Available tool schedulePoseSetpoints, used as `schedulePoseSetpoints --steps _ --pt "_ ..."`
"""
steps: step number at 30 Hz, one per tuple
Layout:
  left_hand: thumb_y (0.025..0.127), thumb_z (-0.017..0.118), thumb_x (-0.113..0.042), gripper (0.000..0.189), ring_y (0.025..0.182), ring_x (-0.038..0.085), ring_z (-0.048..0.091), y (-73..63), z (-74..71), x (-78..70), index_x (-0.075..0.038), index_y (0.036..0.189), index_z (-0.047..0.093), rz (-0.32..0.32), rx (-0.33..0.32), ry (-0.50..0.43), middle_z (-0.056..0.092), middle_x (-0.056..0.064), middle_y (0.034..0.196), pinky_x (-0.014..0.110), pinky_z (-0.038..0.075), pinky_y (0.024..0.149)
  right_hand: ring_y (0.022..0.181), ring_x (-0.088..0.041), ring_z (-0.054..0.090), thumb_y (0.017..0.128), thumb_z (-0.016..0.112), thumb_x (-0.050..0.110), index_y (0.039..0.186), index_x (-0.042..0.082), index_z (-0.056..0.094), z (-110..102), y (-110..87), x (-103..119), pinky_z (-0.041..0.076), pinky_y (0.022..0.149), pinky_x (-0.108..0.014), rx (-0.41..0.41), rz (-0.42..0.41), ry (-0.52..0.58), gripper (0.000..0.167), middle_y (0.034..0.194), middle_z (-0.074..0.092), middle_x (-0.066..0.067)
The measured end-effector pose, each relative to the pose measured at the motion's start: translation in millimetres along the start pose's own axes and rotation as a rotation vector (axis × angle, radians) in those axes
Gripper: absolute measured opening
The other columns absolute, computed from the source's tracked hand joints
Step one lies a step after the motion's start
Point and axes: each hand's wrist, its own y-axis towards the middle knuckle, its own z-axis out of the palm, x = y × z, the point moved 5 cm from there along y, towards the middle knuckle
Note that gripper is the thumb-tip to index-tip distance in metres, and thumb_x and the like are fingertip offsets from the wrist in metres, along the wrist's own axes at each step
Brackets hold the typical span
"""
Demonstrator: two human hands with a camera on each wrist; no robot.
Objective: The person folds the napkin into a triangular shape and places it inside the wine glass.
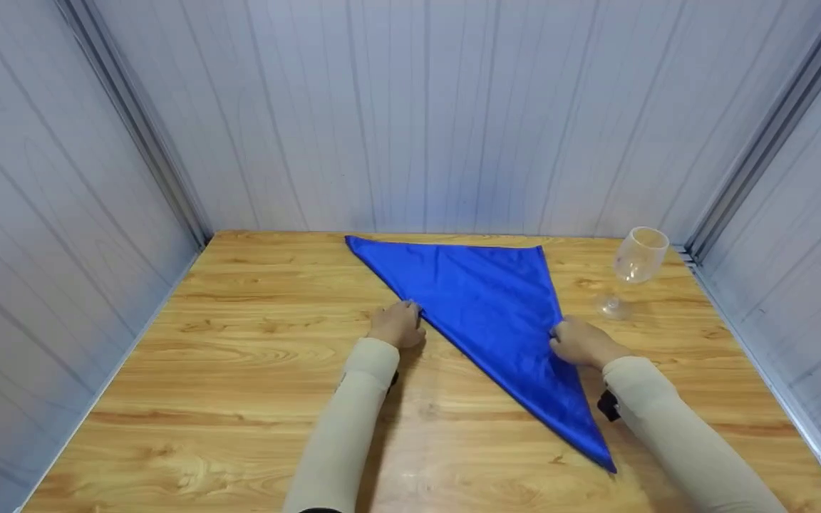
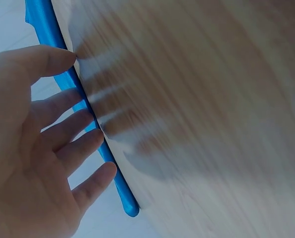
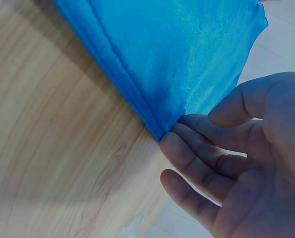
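A shiny blue cloth (image 1: 482,299), folded into a triangle, lies on the wooden table, its long edge slanting from back left to front right. At the middle of that long edge is my left hand (image 1: 398,325). The left wrist view shows its fingers (image 2: 78,151) loosely spread, tips at the blue edge. My right hand (image 1: 585,343) is at the cloth's right side. In the right wrist view its fingers (image 3: 202,168) are gently bent, with fingertips right at the cloth's hemmed edge and the thumb held apart from them.
A clear stemmed wine glass (image 1: 641,255) stands at the back right, beyond my right hand. The wood-grain table (image 1: 239,399) is bounded by pale panel walls at the back, left and right. One cloth corner lies close to the back wall (image 1: 396,128).
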Motion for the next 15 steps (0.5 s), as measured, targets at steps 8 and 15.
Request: schedulePoseSetpoints --steps 8,15 --pt "0.101 0.055 -0.031 0.055 0.142 0.028 0.038 -1.3 -0.5 0.8 -0.008 0.150 0.045 -0.009 0.015 -0.021 0.042 0.009 0.155 0.055 0.033 0.111 0.059 -0.019 0.044 0.092 0.051 0.006 0.064 0.013 0.044 -0.8 -0.2 0.7 0.037 0.056 -0.034 -0.009 -0.017 0.045 0.029 0.065 0.042 -0.001" --pt "0.102 0.052 -0.031 0.055 0.145 0.029 0.033 -3.6 5.1 -0.2 -0.008 0.151 0.043 0.019 0.007 -0.012 0.035 0.011 0.158 0.055 0.031 0.112 0.059 -0.019 0.046 0.094 0.051 0.007 0.065 0.013 0.046 1.2 -1.1 -0.4 0.038 0.054 -0.033 0.006 0.038 0.086 0.030 0.067 0.045 -0.002"
